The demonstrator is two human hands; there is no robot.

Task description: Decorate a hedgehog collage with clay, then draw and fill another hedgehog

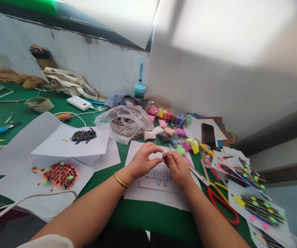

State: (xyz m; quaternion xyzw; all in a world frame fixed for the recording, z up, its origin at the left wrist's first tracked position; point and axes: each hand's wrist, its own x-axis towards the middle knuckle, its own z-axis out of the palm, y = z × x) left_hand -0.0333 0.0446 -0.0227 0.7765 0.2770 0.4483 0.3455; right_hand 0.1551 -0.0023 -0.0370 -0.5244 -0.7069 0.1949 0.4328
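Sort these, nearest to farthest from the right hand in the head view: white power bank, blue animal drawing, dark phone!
1. Blue animal drawing, just below the right hand.
2. Dark phone, farther back, right side.
3. White power bank, far left.

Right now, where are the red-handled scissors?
In the head view, the red-handled scissors lie toward the right, between the right hand and the pile of hedgehog pictures.
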